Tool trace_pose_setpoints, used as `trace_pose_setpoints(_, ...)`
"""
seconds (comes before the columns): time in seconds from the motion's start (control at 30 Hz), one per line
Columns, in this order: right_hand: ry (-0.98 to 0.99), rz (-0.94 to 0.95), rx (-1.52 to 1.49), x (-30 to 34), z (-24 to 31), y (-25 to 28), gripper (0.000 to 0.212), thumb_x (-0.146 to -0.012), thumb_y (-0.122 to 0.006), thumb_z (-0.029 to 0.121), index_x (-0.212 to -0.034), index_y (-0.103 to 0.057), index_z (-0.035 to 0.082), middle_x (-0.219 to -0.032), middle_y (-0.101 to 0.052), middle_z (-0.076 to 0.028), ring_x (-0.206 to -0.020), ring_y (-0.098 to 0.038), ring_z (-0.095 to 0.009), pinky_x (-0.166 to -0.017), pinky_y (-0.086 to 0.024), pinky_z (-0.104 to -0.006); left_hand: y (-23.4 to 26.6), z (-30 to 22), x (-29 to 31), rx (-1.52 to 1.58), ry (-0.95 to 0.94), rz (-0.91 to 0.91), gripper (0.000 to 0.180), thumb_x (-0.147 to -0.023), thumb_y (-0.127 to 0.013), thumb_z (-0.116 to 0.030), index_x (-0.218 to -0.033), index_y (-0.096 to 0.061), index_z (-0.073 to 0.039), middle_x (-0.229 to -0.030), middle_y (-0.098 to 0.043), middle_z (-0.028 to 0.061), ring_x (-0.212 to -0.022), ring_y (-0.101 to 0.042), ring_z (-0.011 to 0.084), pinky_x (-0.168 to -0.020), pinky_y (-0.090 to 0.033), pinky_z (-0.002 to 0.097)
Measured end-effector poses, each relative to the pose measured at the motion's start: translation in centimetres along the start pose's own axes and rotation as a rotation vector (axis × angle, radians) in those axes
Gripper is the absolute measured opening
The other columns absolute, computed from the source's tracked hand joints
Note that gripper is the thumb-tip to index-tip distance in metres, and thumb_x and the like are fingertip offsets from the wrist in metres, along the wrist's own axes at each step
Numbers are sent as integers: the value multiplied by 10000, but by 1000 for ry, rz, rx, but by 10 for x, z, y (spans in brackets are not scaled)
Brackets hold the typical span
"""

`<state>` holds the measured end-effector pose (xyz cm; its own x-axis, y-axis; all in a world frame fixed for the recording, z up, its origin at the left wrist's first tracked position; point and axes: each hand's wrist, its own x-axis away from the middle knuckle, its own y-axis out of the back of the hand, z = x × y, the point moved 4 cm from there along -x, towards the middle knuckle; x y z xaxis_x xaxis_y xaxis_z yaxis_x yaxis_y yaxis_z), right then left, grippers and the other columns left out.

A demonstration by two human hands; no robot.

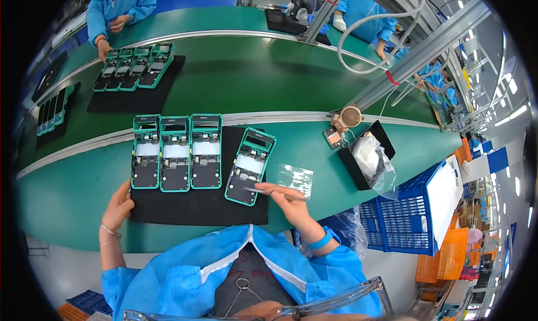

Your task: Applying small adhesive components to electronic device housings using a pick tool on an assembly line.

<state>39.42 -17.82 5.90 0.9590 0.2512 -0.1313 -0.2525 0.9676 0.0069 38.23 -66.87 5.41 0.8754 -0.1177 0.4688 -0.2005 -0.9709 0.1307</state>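
My right hand [289, 204] pinches slim metal tweezers [274, 192], their tip over the lower part of an opened handheld device [245, 170] with a green frame. This device lies slightly tilted at the right of a black mat [179, 208]. Three similar opened devices [175, 154] stand side by side on the mat's left part, dark panels and white strips showing. At the mat's left edge, beside the leftmost device, my left hand [116, 210] has its thumb and fingers closed on the mat's rim. A clear sheet with small strips [296, 181] lies right of my tweezers.
A black box [367, 158] with plastic bags stands at the right, behind it a small tan fan [350, 117]. Blue crates [392, 220] are beside the bench. Across a green conveyor [241, 69], a co-worker's hand [104, 49] touches more devices on another mat.
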Motion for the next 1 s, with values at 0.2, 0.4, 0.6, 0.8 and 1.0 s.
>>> trace_pose_setpoints(0.2, -26, -71, -7, -1, -12, -12, 236, -1086, -563, 100, -1154, -728, -53, -1321, -714, -225, -1329, -622, -329, -1203, -412, -471, 21, -4, -63, -412, -256, -333, 632, -1042, -553, -128, -1633, -363, -8, -1543, -554, 168, -1359, -569, 212, -1128, -446, 320)
trace_pose_setpoints(0.4, 37, -137, -99, -28, -19, -19, 272, -1105, -546, 148, -1185, -703, -59, -1355, -671, -297, -1351, -591, -357, -1261, -323, -505, -11, -11, -101, -253, -628, -416, 615, -1110, -526, -223, -1642, -327, 14, -1687, -386, 185, -1554, -376, 270, -1252, -296, 364)
trace_pose_setpoints(0.6, -30, -204, -382, -53, -25, -19, 277, -1095, -563, 124, -1214, -702, -85, -1383, -679, -227, -1325, -605, -294, -1211, -391, -436, -54, -14, -88, -344, -661, -400, 595, -1111, -508, -206, -1635, -335, 14, -1657, -417, 203, -1541, -390, 312, -1249, -307, 386)
trace_pose_setpoints(0.8, 116, -328, -386, -46, -28, 7, 281, -1096, -571, 147, -1206, -717, -67, -1365, -678, -257, -1330, -604, -312, -1206, -391, -449, -102, -60, -59, -619, -834, -533, 669, -985, -684, -168, -1576, -423, 5, -1616, -443, 222, -1514, -411, 389, -1250, -322, 460)
trace_pose_setpoints(1.0, 50, -377, 69, -10, 4, 71, 224, -1075, -604, 97, -1166, -743, -53, -1281, -741, -193, -1206, -678, -244, -1072, -512, -373, -239, -101, -30, -967, -1142, 97, 797, -744, -896, -324, -1439, -597, -74, -1580, -480, 196, -1508, -403, 419, -1202, -377, 573)
